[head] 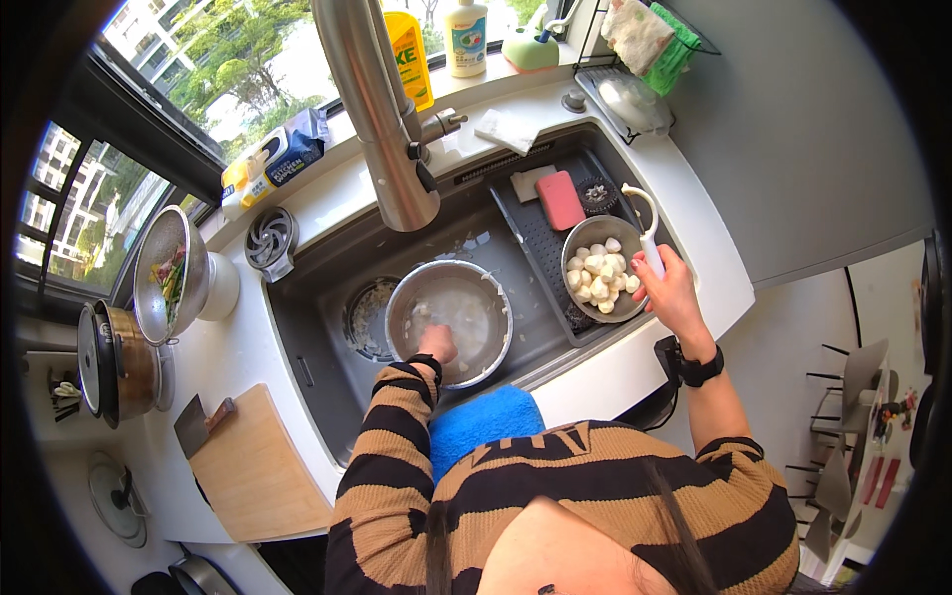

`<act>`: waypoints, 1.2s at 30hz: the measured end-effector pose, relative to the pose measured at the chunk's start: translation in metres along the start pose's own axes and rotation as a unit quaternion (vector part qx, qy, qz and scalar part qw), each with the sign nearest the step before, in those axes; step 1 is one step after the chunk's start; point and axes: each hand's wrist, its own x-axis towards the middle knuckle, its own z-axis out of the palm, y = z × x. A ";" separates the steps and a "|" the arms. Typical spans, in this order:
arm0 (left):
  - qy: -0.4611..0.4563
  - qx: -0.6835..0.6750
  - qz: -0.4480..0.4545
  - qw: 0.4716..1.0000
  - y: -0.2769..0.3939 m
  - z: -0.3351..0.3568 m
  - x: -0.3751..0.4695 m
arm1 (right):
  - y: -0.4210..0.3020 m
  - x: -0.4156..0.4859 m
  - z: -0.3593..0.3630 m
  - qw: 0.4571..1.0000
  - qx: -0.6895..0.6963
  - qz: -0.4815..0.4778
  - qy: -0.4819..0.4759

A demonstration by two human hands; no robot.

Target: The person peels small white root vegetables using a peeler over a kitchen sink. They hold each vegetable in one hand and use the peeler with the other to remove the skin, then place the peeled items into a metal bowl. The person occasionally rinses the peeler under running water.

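My left hand reaches into a round metal pot of cloudy water in the sink. Its fingers are under the water, so whether they hold something cannot be seen. Pale scraps cling to the pot's rim. In my right hand is a white-handled tool with a curved, hook-like end, perhaps a peeler. That hand is over the right rim of a metal bowl. Several peeled, whitish round vegetables are heaped in this bowl, which sits on the sink's dark perforated tray.
A steel faucet hangs over the sink. Pale scraps lie around the drain. A pink sponge rests on the tray. At left are a cleaver, a wooden cutting board, a tilted colander and a stockpot.
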 end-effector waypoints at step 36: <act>0.164 -0.825 0.161 0.516 0.077 -0.133 -0.240 | -0.034 -0.062 0.106 0.937 0.005 -0.310 -0.158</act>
